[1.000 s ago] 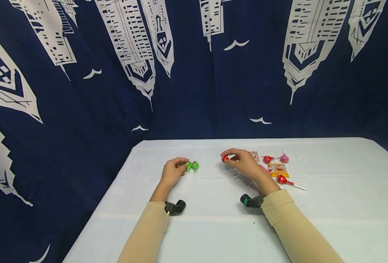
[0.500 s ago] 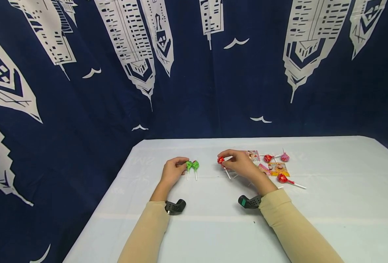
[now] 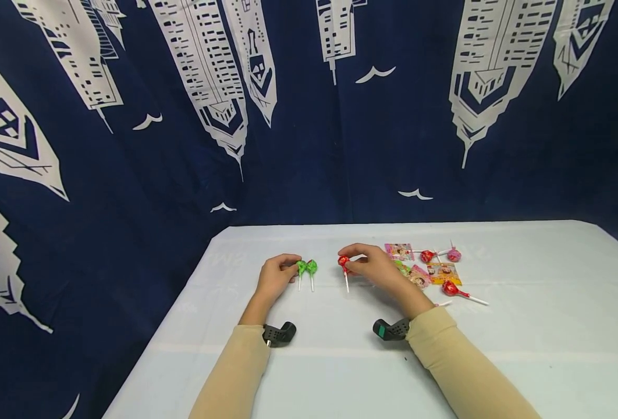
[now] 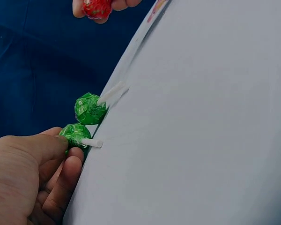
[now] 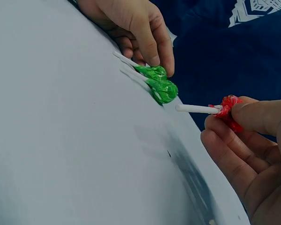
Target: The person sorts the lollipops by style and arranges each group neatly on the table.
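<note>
Two green-wrapped lollipops lie side by side on the white table, sticks toward me. My left hand [image 3: 274, 278] pinches the head of the left green lollipop [image 4: 75, 134] between thumb and fingers. Touching it or nearly so is the second green lollipop [image 4: 90, 108], which no hand holds. To the right, my right hand [image 3: 376, 266] holds a red lollipop [image 5: 230, 112] by its wrapped head. Its white stick points toward me in the head view, and a small gap separates it from the green pair. Part of the red head is hidden behind my thumb.
Right of my right hand lie a pink packet [image 3: 399, 251], an orange packet [image 3: 444, 273], another red lollipop [image 3: 450, 288], a pink lollipop [image 3: 453, 255] and more sweets, some partly covered by the hand. A navy patterned cloth [image 3: 309, 174] hangs behind the table [image 3: 340, 372].
My right hand has moved left with the red lollipop, toward the green pair, and its stick has swung to point toward me. More sweets show behind it. My left hand stays put.
</note>
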`<control>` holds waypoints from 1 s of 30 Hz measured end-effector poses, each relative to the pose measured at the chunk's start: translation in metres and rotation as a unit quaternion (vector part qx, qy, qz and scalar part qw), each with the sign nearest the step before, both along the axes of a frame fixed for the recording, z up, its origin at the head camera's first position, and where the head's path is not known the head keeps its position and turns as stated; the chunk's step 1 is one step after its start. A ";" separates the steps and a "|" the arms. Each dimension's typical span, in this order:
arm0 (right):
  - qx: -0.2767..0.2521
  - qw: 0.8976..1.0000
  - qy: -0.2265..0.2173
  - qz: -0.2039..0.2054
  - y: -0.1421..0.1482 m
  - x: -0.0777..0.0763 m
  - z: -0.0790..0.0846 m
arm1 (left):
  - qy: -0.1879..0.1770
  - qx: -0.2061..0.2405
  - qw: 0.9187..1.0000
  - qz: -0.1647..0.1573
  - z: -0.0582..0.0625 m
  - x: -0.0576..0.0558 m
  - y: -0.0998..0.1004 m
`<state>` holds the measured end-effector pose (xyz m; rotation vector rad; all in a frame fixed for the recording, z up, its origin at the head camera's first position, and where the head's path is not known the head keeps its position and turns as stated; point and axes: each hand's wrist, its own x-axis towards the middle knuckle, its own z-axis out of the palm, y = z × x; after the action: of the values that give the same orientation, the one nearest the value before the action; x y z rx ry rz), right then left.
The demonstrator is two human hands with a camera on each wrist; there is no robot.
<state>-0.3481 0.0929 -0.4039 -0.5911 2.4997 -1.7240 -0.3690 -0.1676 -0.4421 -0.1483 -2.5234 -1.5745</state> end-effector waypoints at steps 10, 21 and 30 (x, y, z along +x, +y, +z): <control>0.027 0.999 -0.005 -0.021 -0.023 -0.003 -0.006 | 0.000 -0.001 1.000 0.001 0.001 0.001 -0.001; 0.055 0.995 0.035 -0.074 -0.042 -0.008 -0.013 | 0.006 -0.002 1.000 0.001 0.004 -0.002 -0.003; 0.059 0.991 0.028 -0.117 -0.052 -0.010 -0.023 | -0.001 0.000 1.000 -0.003 0.002 0.003 -0.001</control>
<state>-0.3581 0.0414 -0.4266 -0.3553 2.7842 -1.6318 -0.3663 -0.1688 -0.4403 -0.1544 -2.5282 -1.5772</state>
